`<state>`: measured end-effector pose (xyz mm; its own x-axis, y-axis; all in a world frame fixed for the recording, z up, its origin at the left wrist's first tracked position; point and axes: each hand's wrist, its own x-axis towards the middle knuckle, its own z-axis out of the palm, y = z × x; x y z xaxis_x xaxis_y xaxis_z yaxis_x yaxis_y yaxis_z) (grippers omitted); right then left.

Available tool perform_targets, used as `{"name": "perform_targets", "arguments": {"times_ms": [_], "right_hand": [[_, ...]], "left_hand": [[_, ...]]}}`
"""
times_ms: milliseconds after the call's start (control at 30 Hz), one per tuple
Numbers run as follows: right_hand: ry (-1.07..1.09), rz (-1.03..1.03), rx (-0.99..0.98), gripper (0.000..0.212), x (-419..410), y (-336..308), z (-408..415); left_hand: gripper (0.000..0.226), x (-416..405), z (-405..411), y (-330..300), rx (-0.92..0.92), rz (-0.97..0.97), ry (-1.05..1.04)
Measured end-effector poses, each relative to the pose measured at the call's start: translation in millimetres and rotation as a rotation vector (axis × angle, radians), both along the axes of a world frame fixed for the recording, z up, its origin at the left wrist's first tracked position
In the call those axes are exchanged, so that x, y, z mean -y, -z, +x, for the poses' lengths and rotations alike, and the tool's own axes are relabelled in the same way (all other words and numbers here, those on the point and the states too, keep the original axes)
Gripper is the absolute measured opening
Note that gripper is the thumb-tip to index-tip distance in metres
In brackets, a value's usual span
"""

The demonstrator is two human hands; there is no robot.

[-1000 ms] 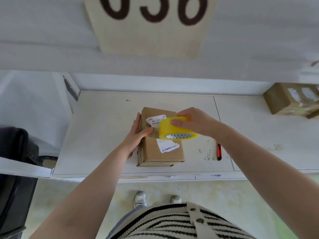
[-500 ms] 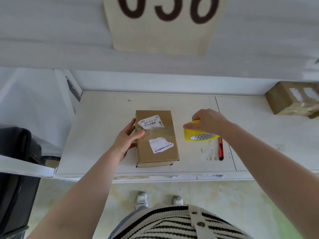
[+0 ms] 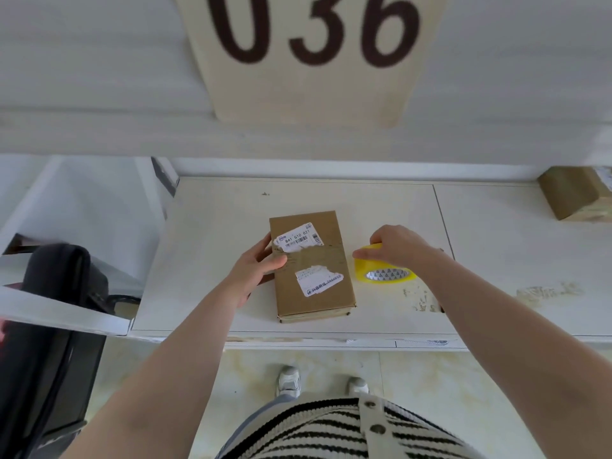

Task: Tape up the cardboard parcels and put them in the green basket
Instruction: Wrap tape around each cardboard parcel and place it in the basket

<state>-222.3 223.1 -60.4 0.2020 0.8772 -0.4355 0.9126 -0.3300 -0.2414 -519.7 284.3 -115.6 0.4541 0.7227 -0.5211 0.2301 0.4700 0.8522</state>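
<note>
Brown rectangular cardboard parcel (image 3: pixel 311 266) in front of me, two torn white paper labels with black barcode print, a darker brown tape band across it. At its 3 o'clock, yellow plastic tape roll (image 3: pixel 381 271), core grey-white with a triangle pattern. White painted shelf board (image 3: pixel 215 226) underneath, yellowish stains at 4 o'clock. Beige sign (image 3: pixel 311 58) at 12 o'clock, dark brown digits 036. My knitted top (image 3: pixel 331 432) is cream with black stripes.
</note>
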Motion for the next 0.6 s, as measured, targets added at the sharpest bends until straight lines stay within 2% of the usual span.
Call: {"name": "perform_targets", "arguments": {"times_ms": [67,100,133,200,233,300,400,600], "right_hand": [[0.002,-0.01,0.008,0.058,-0.5,2.1,-1.4],[0.004,-0.015,0.01,0.058,-0.3,3.3,-2.2],[0.008,-0.018,0.011,0.057,-0.3,4.6,-3.0],[0.015,-0.026,0.005,0.057,0.3,6.9,-5.2],[0.019,-0.03,-0.002,0.056,0.9,8.0,-6.5],[0.032,-0.036,-0.018,0.054,2.8,8.6,-7.4],[0.06,-0.037,-0.039,0.05,5.6,6.6,-5.4],[0.064,0.001,-0.055,0.054,11.2,2.8,-4.4]], "left_hand": [[0.08,0.3,5.2,-12.6,-0.069,0.066,0.025],[0.087,0.7,10.9,-19.1,-0.175,0.14,0.03],[0.09,1.8,19.4,-24.7,-0.336,0.265,0.056],[0.085,8.3,42.5,-32.1,-0.653,0.653,0.158],[0.08,12.1,54.3,-32.9,-0.74,0.834,0.216],[0.075,19.7,72.3,-28.7,-0.86,1.01,0.341],[0.076,21.0,73.3,-9.5,-1.024,1.032,0.453],[0.075,15.8,64.6,-2.1,-1.0,1.061,0.505]]}}
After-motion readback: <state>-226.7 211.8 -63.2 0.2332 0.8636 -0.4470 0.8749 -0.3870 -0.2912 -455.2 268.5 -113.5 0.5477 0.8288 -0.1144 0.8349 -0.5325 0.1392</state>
